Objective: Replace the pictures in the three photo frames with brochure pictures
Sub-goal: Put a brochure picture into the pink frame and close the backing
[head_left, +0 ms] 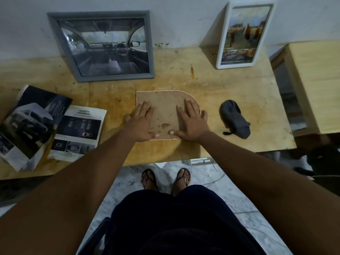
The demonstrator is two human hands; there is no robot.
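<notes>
Wooden table is set against a white wall, seen from above. At centre, the third photo frame is laid face down so its brown backing board is exposed. Both hands are pressed flat on it with the fingers straight and spread: the left hand on the left part, the right hand on the right part by the rounded corner. Nothing is gripped. Judged as the backing being pushed home or steadied; which one cannot be told. Its contents are hidden. At far left, a grey frame is leaned on the wall and holds a car-interior picture. At far right, a white frame is leaned likewise and holds a brochure-style page, so two frames are judged done and put aside for display. At near left, a folded brochure is partly overlapped on a loose "SAFETY" page, kept within reach as the picture source. A dark grey pouch is left to the right of the hands, apart from the frame.
</notes>
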